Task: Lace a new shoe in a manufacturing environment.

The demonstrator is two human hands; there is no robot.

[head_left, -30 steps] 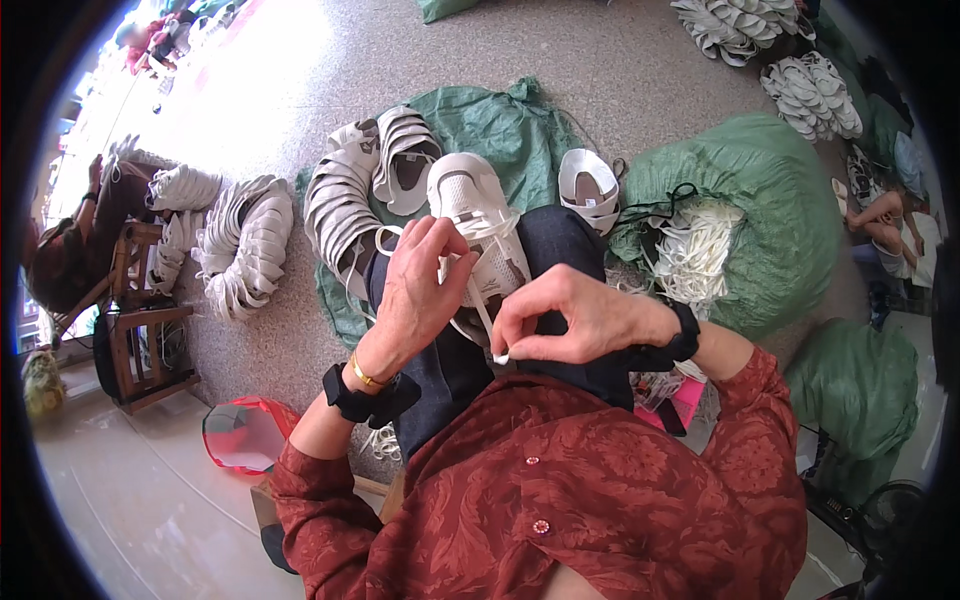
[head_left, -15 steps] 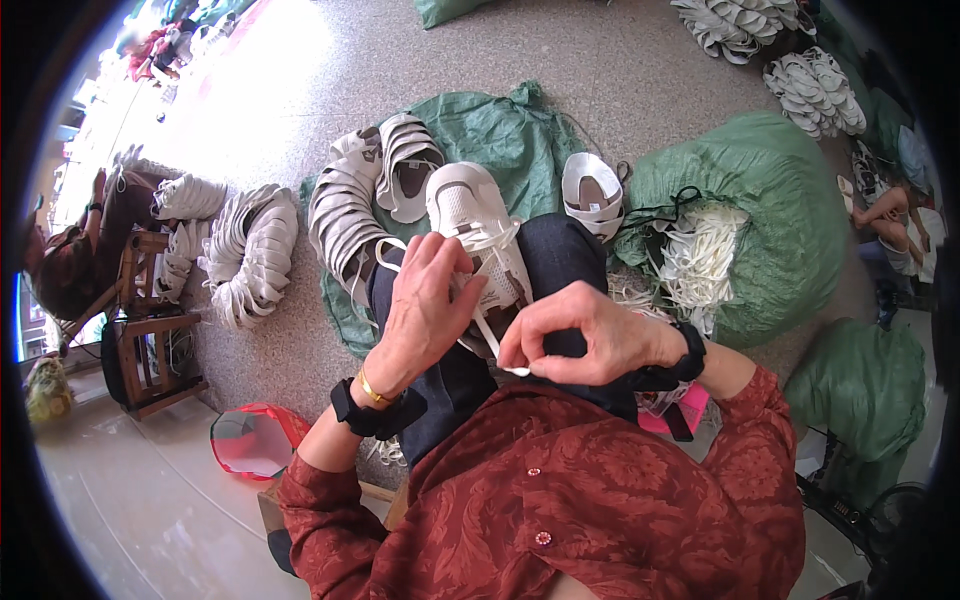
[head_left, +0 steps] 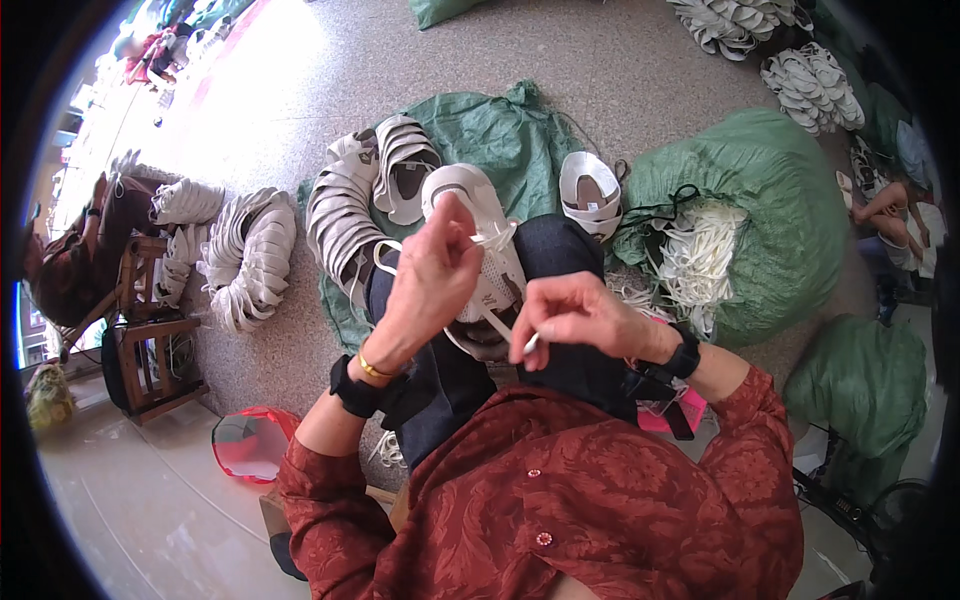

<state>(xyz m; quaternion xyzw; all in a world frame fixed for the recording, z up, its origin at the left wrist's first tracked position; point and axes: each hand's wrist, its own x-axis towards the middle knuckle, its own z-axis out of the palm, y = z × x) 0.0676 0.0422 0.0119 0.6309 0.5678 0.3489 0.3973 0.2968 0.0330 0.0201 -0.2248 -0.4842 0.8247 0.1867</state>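
Observation ran from the left edge across. Wooden chair (head_left: 145,345) stood at far left on the pale floor, with a brown bag (head_left: 65,270) behind it. Just right of the chair, a curved stack of white shoe uppers (head_left: 245,255) lay on the speckled concrete floor (head_left: 600,80). A red plastic basin (head_left: 250,443) sat lower down, near the person's left elbow. A second curved row of white shoes (head_left: 345,215) rested on a flattened green sack (head_left: 500,140).

At centre, the white shoe (head_left: 480,240) lay on the person's lap, over dark trousers (head_left: 555,255), toe pointing away from the person. The left hand (head_left: 430,275) was over the shoe's lacing area, fingers curled and pinching a white lace (head_left: 495,238) near the top of the shoe. A black wrist strap and a gold bangle were on that wrist. The right hand (head_left: 575,320) was just beside the shoe's heel end, fingers pressed together and pinching the lace's free end, whose tip showed below the fingers. A black watch (head_left: 685,352) was on that wrist. The two hands were close but not touching.

Right of the lap, a single white shoe (head_left: 590,190) lay on the floor. A full green bag (head_left: 790,230), open at its mouth, held a bundle of white laces (head_left: 700,255). Another green bag (head_left: 860,385) stood lower right. Further stacks of white uppers (head_left: 810,85) lay at upper right, and another person's hand (head_left: 885,205) showed near the right edge.
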